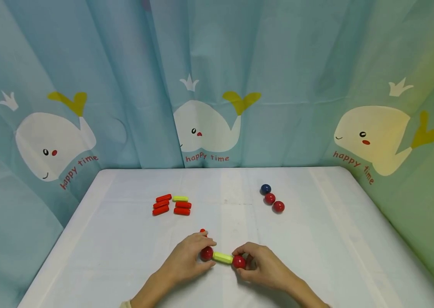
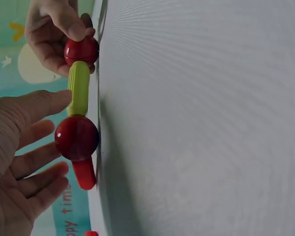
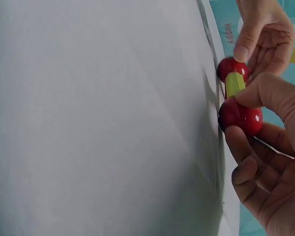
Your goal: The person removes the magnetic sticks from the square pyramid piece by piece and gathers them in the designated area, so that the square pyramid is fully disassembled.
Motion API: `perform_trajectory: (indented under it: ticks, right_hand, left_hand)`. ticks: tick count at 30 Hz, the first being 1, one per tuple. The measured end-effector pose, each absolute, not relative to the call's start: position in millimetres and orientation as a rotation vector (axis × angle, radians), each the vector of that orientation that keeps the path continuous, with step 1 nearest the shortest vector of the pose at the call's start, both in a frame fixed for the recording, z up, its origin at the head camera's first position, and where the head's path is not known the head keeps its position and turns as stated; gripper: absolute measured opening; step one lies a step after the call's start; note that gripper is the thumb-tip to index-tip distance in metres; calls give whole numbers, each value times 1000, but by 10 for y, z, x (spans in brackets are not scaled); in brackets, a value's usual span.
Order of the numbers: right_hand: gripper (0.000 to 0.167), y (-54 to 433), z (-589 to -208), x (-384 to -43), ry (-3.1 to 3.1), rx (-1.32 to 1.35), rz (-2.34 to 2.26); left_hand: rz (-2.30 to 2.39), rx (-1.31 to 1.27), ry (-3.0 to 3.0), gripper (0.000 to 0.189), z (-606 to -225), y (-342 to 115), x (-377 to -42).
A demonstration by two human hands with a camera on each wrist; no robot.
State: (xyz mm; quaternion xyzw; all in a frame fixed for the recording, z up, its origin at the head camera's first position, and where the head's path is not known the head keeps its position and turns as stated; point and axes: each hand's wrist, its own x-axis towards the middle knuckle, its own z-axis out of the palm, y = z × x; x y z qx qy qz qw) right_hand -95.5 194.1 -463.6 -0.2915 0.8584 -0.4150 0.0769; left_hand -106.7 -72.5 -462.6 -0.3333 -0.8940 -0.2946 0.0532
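Two red balls are joined by a ribbed yellow-green rod near the front of the table. My right hand pinches the right red ball between thumb and fingers. Around the left red ball is my left hand, its fingers loosely spread. In the left wrist view that thumb lies by the yellow-green rod, and the fingers are behind the ball; whether they touch it is hard to tell. A red rod sticks out from the left ball, mostly hidden by the hand in the head view.
Several red rods and one yellow-green rod lie farther back on the left of the white table. Back right, a dark blue ball and two red balls form a slanted row. A whale-print curtain hangs behind.
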Motion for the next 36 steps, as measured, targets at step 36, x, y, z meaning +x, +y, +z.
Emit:
perform_trajectory:
  ticks: [36]
  right_hand:
    - [35,1901,-4649,-963,2625,-899,-1369]
  left_hand:
    - [-733,-1046,-2758,15,-4673,-693,-1113]
